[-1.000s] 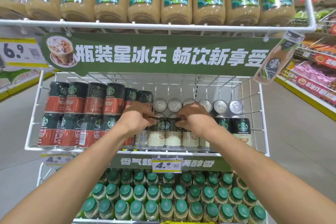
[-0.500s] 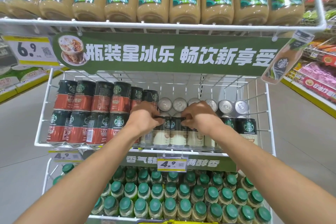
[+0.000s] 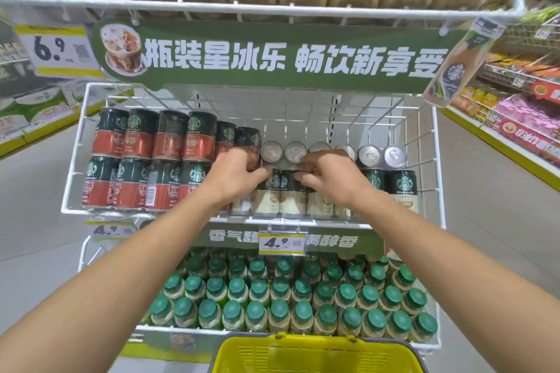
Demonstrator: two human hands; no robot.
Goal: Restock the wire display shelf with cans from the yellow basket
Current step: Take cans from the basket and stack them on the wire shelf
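Field note: at the left of the white wire display shelf (image 3: pixel 303 118), red-and-dark-green coffee cans (image 3: pixel 151 160) are stacked two high and packed tight. Just beside them, the left hand (image 3: pixel 239 179) is seen with its fingers curled over the top rim of one of the cream-and-dark-green coffee cans (image 3: pixel 285 200) in the front row. The right hand (image 3: pixel 331 180) is clasped in the same way on the can next to it. Both cans are judged to be at the seating stage, upright on the shelf floor. The step is best done by pressing each can down and back until the row behind is touched, labels turned forward, no gap left against the red stack. Further right, bare silver can tops (image 3: pixel 369 156) are exposed in a single layer, so a second tier is probably wanted there. The yellow plastic basket (image 3: pixel 318 354) is caught at the lower edge, below the shelf. Only its rim and near wall are shown.
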